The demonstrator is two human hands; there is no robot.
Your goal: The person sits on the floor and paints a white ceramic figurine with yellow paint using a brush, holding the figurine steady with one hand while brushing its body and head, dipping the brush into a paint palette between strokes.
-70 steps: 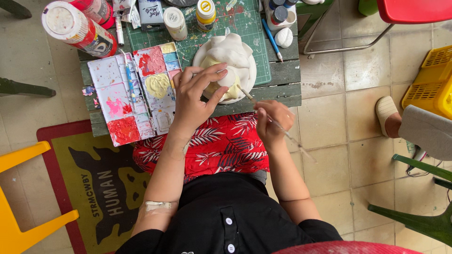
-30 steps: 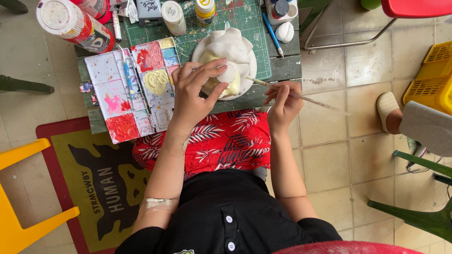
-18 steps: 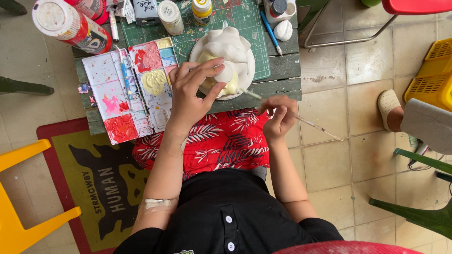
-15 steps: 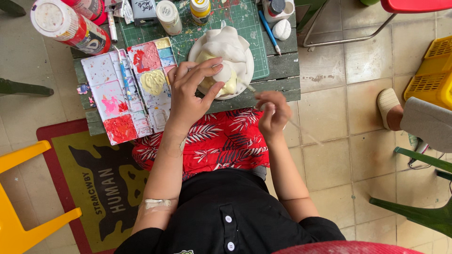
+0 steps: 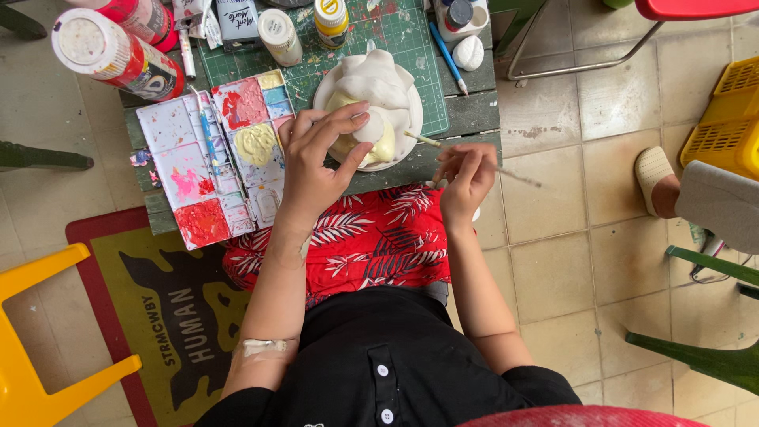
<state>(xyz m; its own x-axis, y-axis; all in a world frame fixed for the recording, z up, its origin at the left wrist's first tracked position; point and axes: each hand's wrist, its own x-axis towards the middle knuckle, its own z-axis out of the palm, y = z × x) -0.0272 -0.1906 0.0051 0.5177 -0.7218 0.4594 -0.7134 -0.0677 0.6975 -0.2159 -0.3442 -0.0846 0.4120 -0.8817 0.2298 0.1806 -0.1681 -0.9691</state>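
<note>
A white plaster figure [image 5: 371,87], partly painted yellow, lies on a white plate [image 5: 324,91] on the low green wooden table [image 5: 466,115]. My left hand [image 5: 316,162] rests on the figure's lower part, fingers spread over it, steadying it. My right hand [image 5: 466,178] is just right of the plate and pinches a thin paintbrush [image 5: 431,142] whose tip points at the figure's yellow edge. A paint palette [image 5: 213,158] with red, pink and pale yellow wells lies left of my left hand.
Paint bottles [image 5: 118,55] and small jars [image 5: 281,35] stand along the table's far edge, with a blue brush [image 5: 447,55] on a green cutting mat [image 5: 395,32]. A yellow stool [image 5: 39,356] is at the left, a yellow crate [image 5: 727,126] and another person's foot [image 5: 660,178] at the right.
My right hand has kept shifting beside the plate, swinging the brush from pointing out to the right back toward the figure's edge. My left hand stays on the figure.
</note>
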